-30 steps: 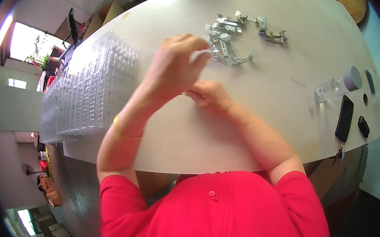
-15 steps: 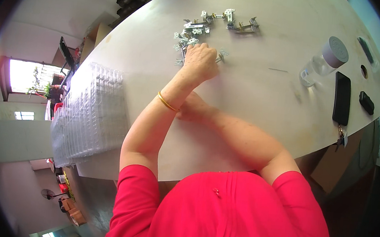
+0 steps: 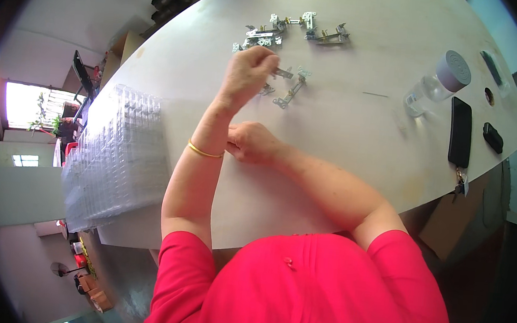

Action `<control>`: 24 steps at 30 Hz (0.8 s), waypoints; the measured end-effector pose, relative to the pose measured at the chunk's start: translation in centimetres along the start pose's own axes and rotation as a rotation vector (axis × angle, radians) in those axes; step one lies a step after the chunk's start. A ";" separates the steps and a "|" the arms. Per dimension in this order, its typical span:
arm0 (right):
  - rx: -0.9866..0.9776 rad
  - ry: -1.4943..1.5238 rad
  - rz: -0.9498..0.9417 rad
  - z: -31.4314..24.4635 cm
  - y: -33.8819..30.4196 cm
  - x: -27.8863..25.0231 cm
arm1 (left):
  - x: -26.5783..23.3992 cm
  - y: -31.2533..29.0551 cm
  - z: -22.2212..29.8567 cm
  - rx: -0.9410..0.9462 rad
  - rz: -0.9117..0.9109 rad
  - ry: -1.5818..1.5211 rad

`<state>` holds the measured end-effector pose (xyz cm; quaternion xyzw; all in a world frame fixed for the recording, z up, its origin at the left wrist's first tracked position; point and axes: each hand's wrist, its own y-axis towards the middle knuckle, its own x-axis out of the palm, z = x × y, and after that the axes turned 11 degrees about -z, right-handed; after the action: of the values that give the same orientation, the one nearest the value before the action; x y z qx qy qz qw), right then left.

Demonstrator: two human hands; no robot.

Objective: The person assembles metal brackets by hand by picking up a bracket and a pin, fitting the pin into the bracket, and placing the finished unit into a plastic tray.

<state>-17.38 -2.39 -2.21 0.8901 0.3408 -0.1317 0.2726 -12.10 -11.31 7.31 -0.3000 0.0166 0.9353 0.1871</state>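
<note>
1. Since half a second ago, the left hand [image 3: 249, 73] has lifted back from the metal brackets [image 3: 285, 31], pinching one small bracket [image 3: 283, 73].
2. Right hand [image 3: 253, 142] rests curled on the white table [image 3: 359, 139]; whether it holds anything I cannot tell.
3. Picking looks in hand; next, bringing the piece to the waiting hand needs care.

Metal brackets [image 3: 294, 32] lie at the far side of the surface [image 3: 346, 138]; stacked trays [image 3: 117, 155] sit left, a bottle [image 3: 437, 82] and phone [image 3: 460, 131] right.
</note>
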 end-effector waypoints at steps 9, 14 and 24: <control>0.096 0.151 -0.006 0.2 0.0 -0.7 | -7.1 -6.3 -7.9 0.023 0.310 -0.828; 0.281 0.604 0.032 1.0 0.6 -1.4 | -7.4 -10.9 -13.2 -0.029 0.512 -1.218; 0.286 0.918 0.213 0.7 0.9 -2.8 | -2.9 -13.7 -13.7 0.026 0.460 -1.263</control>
<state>-18.85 -4.84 -1.20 0.9146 0.3114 0.2572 -0.0187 2.63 -1.49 -1.13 0.3183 -0.0211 0.9469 -0.0395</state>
